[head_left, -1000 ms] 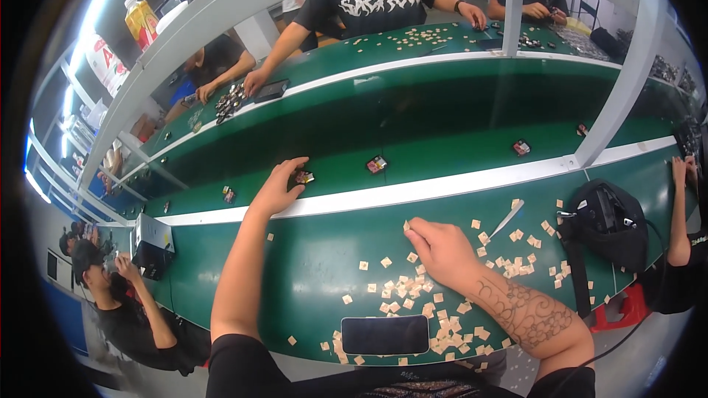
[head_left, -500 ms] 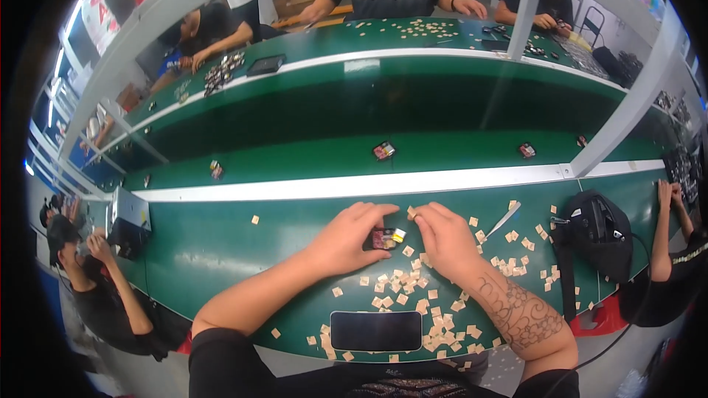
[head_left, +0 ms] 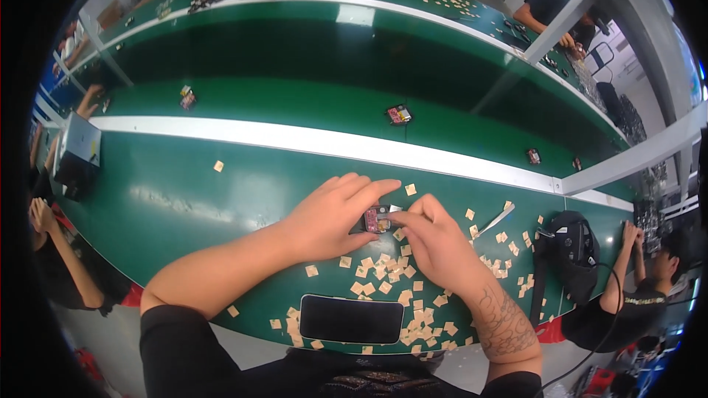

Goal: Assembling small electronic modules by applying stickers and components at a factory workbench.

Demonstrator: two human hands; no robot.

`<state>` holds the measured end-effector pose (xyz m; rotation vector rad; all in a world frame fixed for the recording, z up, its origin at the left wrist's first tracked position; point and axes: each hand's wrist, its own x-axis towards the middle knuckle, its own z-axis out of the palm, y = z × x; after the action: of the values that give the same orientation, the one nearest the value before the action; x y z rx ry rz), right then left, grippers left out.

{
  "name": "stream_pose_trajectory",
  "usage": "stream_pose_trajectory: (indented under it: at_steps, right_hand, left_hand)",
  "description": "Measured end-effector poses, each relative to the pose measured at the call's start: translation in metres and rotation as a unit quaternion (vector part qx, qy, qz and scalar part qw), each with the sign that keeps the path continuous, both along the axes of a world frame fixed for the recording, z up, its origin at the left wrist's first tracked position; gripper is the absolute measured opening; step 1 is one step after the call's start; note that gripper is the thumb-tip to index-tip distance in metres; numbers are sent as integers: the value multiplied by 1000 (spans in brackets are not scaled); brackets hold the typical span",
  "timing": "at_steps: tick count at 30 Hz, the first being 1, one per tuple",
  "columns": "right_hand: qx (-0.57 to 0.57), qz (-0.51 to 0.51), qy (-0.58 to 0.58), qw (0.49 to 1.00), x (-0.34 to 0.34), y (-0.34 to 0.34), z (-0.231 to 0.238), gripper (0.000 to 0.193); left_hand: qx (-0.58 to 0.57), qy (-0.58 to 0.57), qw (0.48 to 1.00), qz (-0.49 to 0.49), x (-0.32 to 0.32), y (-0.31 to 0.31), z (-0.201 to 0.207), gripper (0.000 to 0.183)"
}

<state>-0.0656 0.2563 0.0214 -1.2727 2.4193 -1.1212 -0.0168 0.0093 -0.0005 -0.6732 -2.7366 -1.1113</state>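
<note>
A small black-framed electronic module (head_left: 377,221) with a reddish board lies on the green table. My left hand (head_left: 332,214) is curved round its left side, thumb at the near edge and fingers at the far edge. My right hand (head_left: 435,239) is closed in a pinch at the module's right edge, beside a whitish patch; what is between the fingertips is hidden. One tan square piece (head_left: 411,189) lies just beyond my right hand. Many more tan squares (head_left: 383,269) are scattered on the near side of both hands.
A dark-screened phone (head_left: 352,319) lies at the near edge. White tweezers (head_left: 495,220) and a black bag (head_left: 574,250) are to the right, a dark box (head_left: 79,151) far left. Beyond a white rail (head_left: 295,145), more modules (head_left: 399,114) sit on a green strip. Co-workers sit around.
The view has shifted and tilted. My right hand has moved from beside a tan square to the module's right edge. That square now lies apart from my fingers. My left hand stays round the module.
</note>
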Motion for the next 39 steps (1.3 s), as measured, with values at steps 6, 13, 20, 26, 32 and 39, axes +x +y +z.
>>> stream_pose_trajectory:
  at_steps: [6,13,20,26,32,39]
  right_hand:
    - [94,-7,179,979,4,-4,1,38]
    - [102,-14,186,977,7,-6,-4,31]
    - [-43,-55,-44,997,-8,-3,-7,19]
    - [24,-20,101,994,-5,2,-3,17]
    - [102,-15,219,970,9,-7,4,16]
    - [-50,-72,-96,992,-9,3,-7,17]
  left_hand:
    - [-23,28,999,-2,8,6,5,88]
    - [30,16,999,5,11,13,3,88]
    - [66,-29,997,22,11,12,-2,88]
    - [45,-21,998,26,13,13,3,88]
    - [18,-4,1000,13,14,16,6,88]
    - [51,-7,998,24,12,15,1,88]
